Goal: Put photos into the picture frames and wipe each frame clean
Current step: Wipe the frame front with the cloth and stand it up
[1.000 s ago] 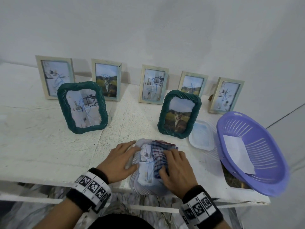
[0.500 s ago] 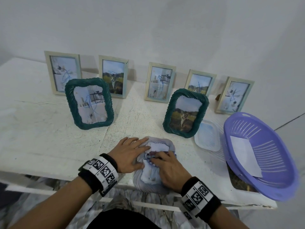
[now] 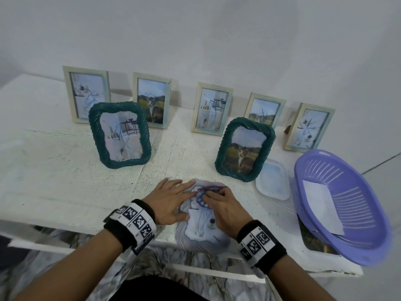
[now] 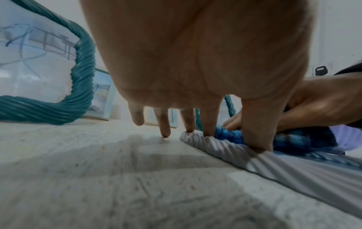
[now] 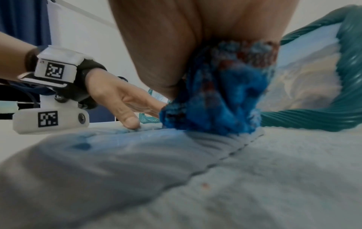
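Standing at the far left of the white counter (image 3: 54, 174) is a pale frame (image 3: 86, 94), with a dark green rope-edged frame (image 3: 120, 135) just in front of it and a second pale frame (image 3: 152, 100) beside that. Nearer the front edge, the left hand (image 3: 171, 200) lies flat with straight, spread fingers, its thumb and two fingertips pressing on the left rim of the grey ribbed frame (image 3: 202, 240), which lies face up and juts a little over the counter's front edge. A photo under its glass shows below the hands. The right hand (image 3: 225, 210) has its grip clamped on a bunched blue checked cloth (image 3: 200, 197), fingers curled round it and pressing it onto the upper part of that frame. Behind stand a third pale frame (image 3: 212, 108), a second green frame (image 3: 245, 148) holding a cat photo, and two more pale frames (image 3: 264, 110) (image 3: 310, 127). A clear plastic tray (image 3: 273, 180) lies right of the green frame, and a purple basket (image 3: 347, 205) at the far right holds a white sheet (image 3: 321, 205).
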The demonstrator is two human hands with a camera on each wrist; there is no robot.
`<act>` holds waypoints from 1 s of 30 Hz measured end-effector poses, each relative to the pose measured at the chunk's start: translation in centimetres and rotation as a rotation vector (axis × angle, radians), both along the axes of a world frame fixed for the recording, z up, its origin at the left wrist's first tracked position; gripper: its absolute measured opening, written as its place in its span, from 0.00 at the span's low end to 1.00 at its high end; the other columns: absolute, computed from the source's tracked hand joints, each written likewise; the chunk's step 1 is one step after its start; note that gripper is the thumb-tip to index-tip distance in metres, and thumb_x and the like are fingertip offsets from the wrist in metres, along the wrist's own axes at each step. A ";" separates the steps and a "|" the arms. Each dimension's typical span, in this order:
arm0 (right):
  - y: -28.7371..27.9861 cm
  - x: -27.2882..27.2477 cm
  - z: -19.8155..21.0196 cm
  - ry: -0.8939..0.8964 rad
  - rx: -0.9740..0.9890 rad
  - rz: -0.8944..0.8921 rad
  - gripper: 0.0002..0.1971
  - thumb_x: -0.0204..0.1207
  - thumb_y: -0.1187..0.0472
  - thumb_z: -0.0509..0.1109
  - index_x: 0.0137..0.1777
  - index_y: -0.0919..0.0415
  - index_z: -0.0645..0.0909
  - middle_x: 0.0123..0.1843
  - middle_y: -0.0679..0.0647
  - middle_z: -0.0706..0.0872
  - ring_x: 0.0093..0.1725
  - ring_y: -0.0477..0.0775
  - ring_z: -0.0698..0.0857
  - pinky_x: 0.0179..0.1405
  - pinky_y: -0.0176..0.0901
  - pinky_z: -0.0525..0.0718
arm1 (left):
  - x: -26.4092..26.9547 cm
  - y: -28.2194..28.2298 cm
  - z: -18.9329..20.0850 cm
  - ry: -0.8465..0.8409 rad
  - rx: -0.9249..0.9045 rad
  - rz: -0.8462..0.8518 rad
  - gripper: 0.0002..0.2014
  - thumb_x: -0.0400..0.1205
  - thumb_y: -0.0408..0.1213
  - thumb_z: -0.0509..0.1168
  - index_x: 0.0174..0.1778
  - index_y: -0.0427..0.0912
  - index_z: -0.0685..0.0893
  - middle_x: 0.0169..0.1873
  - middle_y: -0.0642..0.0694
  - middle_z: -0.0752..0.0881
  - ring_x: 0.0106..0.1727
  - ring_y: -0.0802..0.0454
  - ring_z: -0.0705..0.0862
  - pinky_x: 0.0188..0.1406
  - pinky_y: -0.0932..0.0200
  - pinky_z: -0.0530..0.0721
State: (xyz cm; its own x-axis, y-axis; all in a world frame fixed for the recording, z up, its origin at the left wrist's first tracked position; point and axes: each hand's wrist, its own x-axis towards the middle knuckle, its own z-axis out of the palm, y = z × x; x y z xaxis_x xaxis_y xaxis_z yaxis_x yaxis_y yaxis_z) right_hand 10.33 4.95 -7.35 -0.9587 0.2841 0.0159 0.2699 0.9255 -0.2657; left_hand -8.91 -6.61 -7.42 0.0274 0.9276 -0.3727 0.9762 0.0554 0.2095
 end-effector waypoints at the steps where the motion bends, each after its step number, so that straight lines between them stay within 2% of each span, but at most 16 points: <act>1: 0.0 -0.2 0.0 -0.019 0.000 -0.034 0.33 0.42 0.66 0.84 0.53 0.63 0.87 0.52 0.56 0.90 0.40 0.60 0.84 0.44 0.50 0.88 | 0.0 0.0 0.1 -0.001 0.001 0.006 0.38 0.81 0.66 0.55 0.84 0.61 0.47 0.84 0.57 0.38 0.85 0.47 0.43 0.81 0.41 0.39; 2: -0.2 -0.3 -0.1 -0.018 0.015 -0.037 0.32 0.42 0.65 0.83 0.53 0.63 0.87 0.52 0.56 0.90 0.39 0.59 0.83 0.45 0.48 0.87 | -0.1 0.0 0.1 -0.001 0.002 0.012 0.38 0.81 0.66 0.56 0.84 0.62 0.47 0.84 0.58 0.38 0.85 0.47 0.43 0.81 0.40 0.38; 4: -1.1 0.0 -0.3 -0.017 -0.009 0.030 0.25 0.54 0.64 0.75 0.56 0.61 0.86 0.56 0.55 0.89 0.44 0.59 0.84 0.53 0.46 0.82 | -0.5 0.0 0.1 0.003 0.003 0.011 0.38 0.79 0.69 0.55 0.83 0.64 0.48 0.83 0.61 0.38 0.85 0.47 0.42 0.81 0.39 0.37; 5: -1.6 0.4 -0.3 -0.030 -0.061 0.089 0.22 0.62 0.64 0.67 0.58 0.61 0.85 0.59 0.54 0.88 0.50 0.58 0.84 0.58 0.48 0.78 | -0.7 0.0 0.0 0.011 -0.001 0.006 0.39 0.77 0.72 0.52 0.83 0.65 0.49 0.83 0.62 0.38 0.85 0.47 0.41 0.80 0.39 0.37; 7: -1.8 1.0 -0.3 -0.019 -0.150 0.188 0.22 0.69 0.65 0.56 0.59 0.60 0.85 0.63 0.52 0.86 0.59 0.56 0.84 0.63 0.54 0.75 | -0.9 0.1 -0.1 0.035 -0.005 -0.006 0.43 0.70 0.76 0.43 0.83 0.66 0.49 0.83 0.62 0.39 0.85 0.47 0.41 0.80 0.39 0.36; 9: -0.8 0.9 -0.2 -0.014 -0.155 0.162 0.22 0.68 0.68 0.60 0.61 0.59 0.85 0.64 0.50 0.86 0.60 0.58 0.83 0.63 0.53 0.78 | -0.8 0.2 -0.1 0.048 -0.005 -0.017 0.47 0.65 0.77 0.38 0.83 0.65 0.49 0.83 0.61 0.39 0.85 0.46 0.41 0.80 0.39 0.36; 10: -0.1 0.6 -0.3 -0.017 -0.113 0.097 0.23 0.67 0.69 0.64 0.63 0.59 0.85 0.65 0.50 0.86 0.58 0.60 0.82 0.61 0.52 0.80 | -0.7 0.2 -0.1 0.048 -0.005 -0.015 0.47 0.65 0.76 0.38 0.83 0.65 0.48 0.84 0.60 0.38 0.85 0.46 0.41 0.80 0.39 0.36; 13: 0.8 -0.6 -0.4 -0.035 0.036 -0.063 0.26 0.61 0.69 0.75 0.63 0.61 0.83 0.63 0.54 0.86 0.47 0.61 0.79 0.54 0.48 0.82 | -0.7 0.2 0.2 0.050 0.003 0.012 0.41 0.73 0.71 0.46 0.83 0.64 0.47 0.84 0.58 0.38 0.85 0.46 0.41 0.80 0.40 0.36; 15: 0.0 -1.2 -0.5 -0.012 0.075 -0.056 0.27 0.60 0.68 0.72 0.64 0.61 0.83 0.63 0.55 0.86 0.46 0.60 0.78 0.59 0.47 0.75 | -1.1 0.3 0.6 0.050 0.006 0.036 0.37 0.79 0.65 0.53 0.83 0.64 0.49 0.84 0.57 0.39 0.85 0.46 0.42 0.81 0.40 0.37; 17: -1.4 -1.2 0.0 0.043 0.083 0.008 0.25 0.60 0.67 0.65 0.59 0.60 0.86 0.59 0.53 0.88 0.44 0.57 0.80 0.58 0.44 0.70 | -1.8 0.1 0.8 0.043 0.001 0.046 0.34 0.82 0.62 0.56 0.82 0.67 0.49 0.84 0.56 0.39 0.85 0.47 0.42 0.82 0.40 0.37; 19: -2.2 -0.7 0.4 0.052 0.003 0.134 0.22 0.65 0.66 0.58 0.55 0.60 0.87 0.58 0.52 0.89 0.47 0.53 0.83 0.58 0.46 0.71 | -2.5 0.0 0.6 0.038 -0.023 0.041 0.33 0.81 0.65 0.53 0.81 0.69 0.49 0.84 0.55 0.40 0.85 0.47 0.42 0.82 0.39 0.38; 21: -1.6 -0.6 0.8 0.087 -0.066 0.156 0.22 0.68 0.64 0.56 0.55 0.60 0.88 0.59 0.52 0.89 0.51 0.53 0.81 0.57 0.48 0.76 | -2.7 0.0 0.4 0.046 -0.027 0.040 0.35 0.77 0.69 0.48 0.81 0.70 0.48 0.85 0.54 0.41 0.85 0.47 0.42 0.82 0.39 0.38; 23: -0.3 -1.0 1.0 0.126 -0.004 0.060 0.18 0.65 0.65 0.66 0.55 0.61 0.88 0.57 0.53 0.89 0.48 0.55 0.80 0.51 0.46 0.85 | -2.7 0.0 0.4 0.058 -0.030 0.049 0.36 0.75 0.69 0.44 0.82 0.69 0.47 0.85 0.51 0.42 0.85 0.46 0.43 0.82 0.39 0.38; 25: 0.5 -1.8 1.1 0.179 0.069 -0.029 0.24 0.51 0.70 0.80 0.52 0.64 0.89 0.53 0.57 0.91 0.47 0.52 0.74 0.42 0.43 0.88 | -2.8 0.1 0.6 0.065 -0.033 0.071 0.37 0.75 0.69 0.42 0.82 0.67 0.47 0.85 0.49 0.42 0.85 0.45 0.43 0.81 0.39 0.38; 27: 0.4 -2.7 1.2 0.219 0.103 -0.063 0.29 0.43 0.72 0.83 0.50 0.66 0.89 0.51 0.57 0.91 0.45 0.50 0.68 0.40 0.40 0.86 | -3.0 0.2 1.0 0.081 -0.033 0.090 0.36 0.78 0.69 0.45 0.83 0.66 0.47 0.85 0.48 0.43 0.85 0.43 0.44 0.82 0.38 0.39; 30: -0.3 -3.4 1.1 0.218 0.151 -0.080 0.30 0.41 0.69 0.85 0.50 0.66 0.89 0.51 0.57 0.91 0.46 0.49 0.68 0.42 0.39 0.84 | -3.3 0.2 1.6 0.079 -0.044 0.098 0.34 0.83 0.65 0.50 0.83 0.65 0.46 0.85 0.48 0.42 0.85 0.42 0.44 0.82 0.37 0.41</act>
State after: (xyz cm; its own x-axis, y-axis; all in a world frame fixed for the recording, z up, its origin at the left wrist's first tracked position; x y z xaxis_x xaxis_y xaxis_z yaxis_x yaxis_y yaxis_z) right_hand 6.93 4.69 -6.24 -0.9026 0.3373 0.2673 0.2951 0.9372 -0.1861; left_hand -12.23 -6.42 -5.85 -0.0939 0.9069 -0.4107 0.9790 0.1591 0.1277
